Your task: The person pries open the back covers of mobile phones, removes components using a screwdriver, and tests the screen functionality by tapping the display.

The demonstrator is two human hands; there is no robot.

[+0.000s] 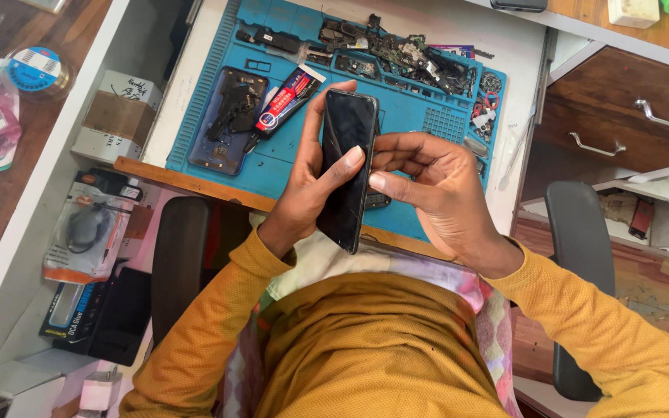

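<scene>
You are holding a black phone (348,166) upright and slightly tilted above the near edge of the blue work mat (288,166), its dark glass facing you. Your left hand (311,182) is wrapping around the phone's left side and back, fingers closed on it, with the thumb lying across the screen. Your right hand (435,186) is closing in from the other side, its thumb pressing against the phone's right edge and the curled fingers touching the upper part of that edge, so both hands are gripping the same phone.

Just left of the phone, a glue tube (284,104) with a red and black label is lying on the mat, slanted, and beside it an opened phone body (230,120) is resting with its insides showing. Along the mat's far trays a heap of small phone parts (404,58) is sitting. The mat is lying on a white desk (516,77). To your right, wooden drawers (621,116) with metal handles are standing close by. On your left, a small cardboard box (118,116) and packaged goods (87,232) are lying on a lower surface. Your yellow sleeves (218,317) are filling the bottom of the view.
</scene>
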